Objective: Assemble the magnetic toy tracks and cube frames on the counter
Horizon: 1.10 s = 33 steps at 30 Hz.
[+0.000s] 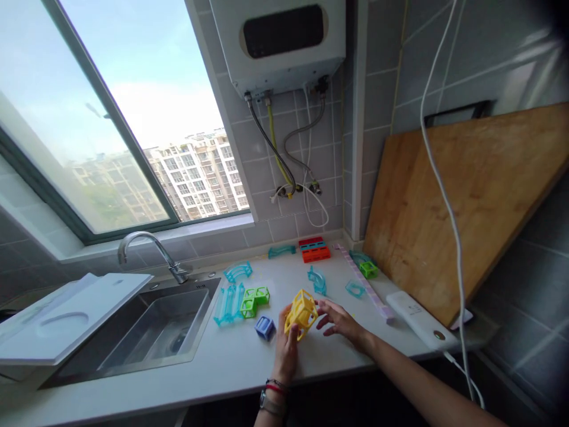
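My left hand [287, 344] is closed around a yellow open-frame plastic block piece [302, 313], held up above the counter. It looks like more than one yellow frame joined together. Just right of it, my right hand [340, 320] has its fingers apart, with the fingertips close to the yellow piece; whether they touch it I cannot tell. A blue-purple cube block [265, 327] lies on the counter left of my left hand. Behind that cube sit joined green cube frames [254, 300], beside translucent teal track pieces [230, 303].
Further teal pieces [317, 280] lie behind my hands, with red and blue panels [314, 249] at the wall. A pink-purple strip [364, 283], a white power strip [421, 320] and a leaning wooden board [457, 201] are rightward. The sink [200, 320] is left.
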Each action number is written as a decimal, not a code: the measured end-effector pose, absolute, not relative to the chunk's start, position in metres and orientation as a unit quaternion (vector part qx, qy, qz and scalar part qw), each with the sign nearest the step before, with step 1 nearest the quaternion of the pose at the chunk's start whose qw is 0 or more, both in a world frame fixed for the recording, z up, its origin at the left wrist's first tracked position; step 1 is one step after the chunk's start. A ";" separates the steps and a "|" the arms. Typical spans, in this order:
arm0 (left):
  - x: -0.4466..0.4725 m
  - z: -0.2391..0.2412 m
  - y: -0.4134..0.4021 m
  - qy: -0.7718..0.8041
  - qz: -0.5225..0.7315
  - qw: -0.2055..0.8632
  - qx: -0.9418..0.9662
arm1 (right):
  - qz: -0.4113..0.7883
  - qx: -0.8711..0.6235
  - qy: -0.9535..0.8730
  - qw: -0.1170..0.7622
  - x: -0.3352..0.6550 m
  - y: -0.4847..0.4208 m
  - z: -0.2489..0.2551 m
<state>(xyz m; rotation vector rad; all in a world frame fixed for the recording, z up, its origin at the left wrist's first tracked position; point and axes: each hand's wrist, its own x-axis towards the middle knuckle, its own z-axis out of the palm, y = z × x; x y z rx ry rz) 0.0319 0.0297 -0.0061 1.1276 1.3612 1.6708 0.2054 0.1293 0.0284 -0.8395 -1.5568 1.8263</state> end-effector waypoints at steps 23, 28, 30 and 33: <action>0.044 -0.020 0.030 0.617 0.596 0.201 0.474 | 0.405 -0.325 -0.854 -0.027 0.109 0.190 0.153; 0.046 -0.005 0.023 0.607 0.584 0.206 0.497 | 0.301 -0.381 -0.871 -0.075 0.074 0.241 0.183; 0.046 0.001 0.021 0.614 0.570 0.198 0.508 | 0.272 -0.388 -0.880 -0.038 0.067 0.267 0.194; 0.045 0.006 0.017 0.619 0.538 0.195 0.539 | 0.222 -0.388 -0.895 -0.002 0.059 0.304 0.207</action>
